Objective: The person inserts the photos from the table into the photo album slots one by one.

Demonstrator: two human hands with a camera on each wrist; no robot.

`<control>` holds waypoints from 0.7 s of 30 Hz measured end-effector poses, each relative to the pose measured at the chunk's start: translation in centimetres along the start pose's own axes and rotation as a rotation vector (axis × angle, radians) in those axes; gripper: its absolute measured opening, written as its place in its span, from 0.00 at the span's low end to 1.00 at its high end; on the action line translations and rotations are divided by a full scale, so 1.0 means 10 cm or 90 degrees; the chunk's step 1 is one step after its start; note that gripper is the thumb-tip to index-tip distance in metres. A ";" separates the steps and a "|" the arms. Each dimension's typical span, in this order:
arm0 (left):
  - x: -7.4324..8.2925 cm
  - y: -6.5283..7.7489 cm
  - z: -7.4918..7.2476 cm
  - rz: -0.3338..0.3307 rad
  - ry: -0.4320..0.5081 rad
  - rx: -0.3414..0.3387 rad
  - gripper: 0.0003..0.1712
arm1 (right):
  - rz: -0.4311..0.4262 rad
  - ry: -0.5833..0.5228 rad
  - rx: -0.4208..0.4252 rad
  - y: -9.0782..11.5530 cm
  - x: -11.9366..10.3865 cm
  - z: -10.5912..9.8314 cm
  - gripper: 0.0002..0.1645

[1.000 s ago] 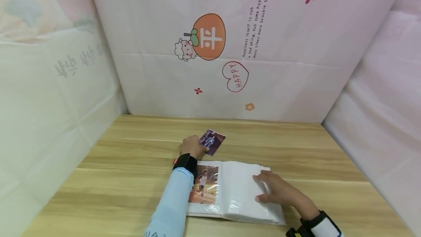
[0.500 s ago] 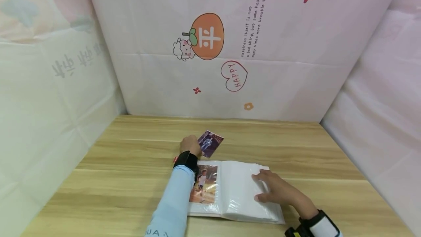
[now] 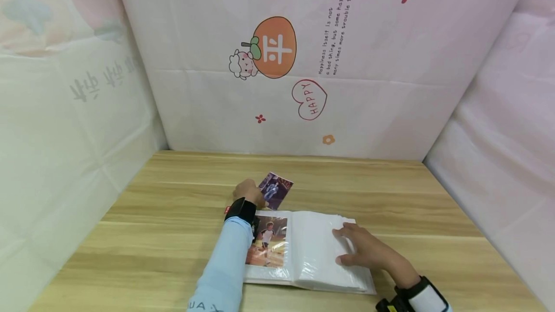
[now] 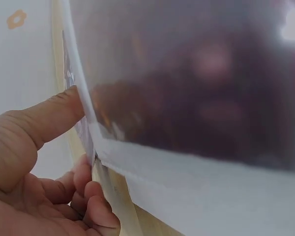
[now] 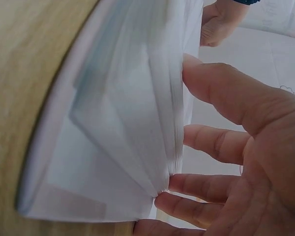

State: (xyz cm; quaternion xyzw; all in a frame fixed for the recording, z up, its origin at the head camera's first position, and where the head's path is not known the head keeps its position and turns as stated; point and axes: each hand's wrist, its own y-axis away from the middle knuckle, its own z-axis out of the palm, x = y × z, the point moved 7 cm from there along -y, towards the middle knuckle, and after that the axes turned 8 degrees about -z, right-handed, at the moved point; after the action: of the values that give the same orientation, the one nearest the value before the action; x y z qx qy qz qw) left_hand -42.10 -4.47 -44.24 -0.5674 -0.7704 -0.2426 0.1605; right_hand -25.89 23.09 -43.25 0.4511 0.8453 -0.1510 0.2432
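Beyond the open photo album (image 3: 325,249), my left hand (image 3: 250,192) pinches a small dark photo (image 3: 277,190) by its near-left edge. In the left wrist view the thumb (image 4: 54,115) lies on one face of the photo and curled fingers are at its other side. A picture of a running child (image 3: 270,242) fills the sleeve of the album's left page, partly covered by my left wrist. My right hand (image 3: 368,249) rests on the blank right page with its fingers spread. In the right wrist view those fingertips touch the edges of the stacked pages (image 5: 137,113).
The album lies on a wooden table (image 3: 130,235) near its front. A white printed cloth (image 3: 368,124) stands as a wall behind the table, and more white cloth (image 3: 86,134) closes off the left and right sides.
My left hand has drawn the dark photo slightly left and nearer to the album. The right hand has stayed in place on the page.
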 end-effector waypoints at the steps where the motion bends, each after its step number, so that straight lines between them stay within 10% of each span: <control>1: -0.01 -0.01 -0.01 -0.002 0.007 -0.005 0.31 | 0.001 0.000 0.000 0.00 0.00 0.00 0.41; 21: -0.16 -0.17 0.02 -0.055 0.318 -0.086 0.09 | -0.006 0.001 0.005 -0.02 0.00 -0.01 0.41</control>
State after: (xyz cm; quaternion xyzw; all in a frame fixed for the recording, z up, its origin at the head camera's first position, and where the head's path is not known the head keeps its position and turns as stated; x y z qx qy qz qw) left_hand -43.18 -6.06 -45.53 -0.4661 -0.7124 -0.4326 0.2969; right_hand -26.06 23.06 -43.16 0.4485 0.8468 -0.1553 0.2401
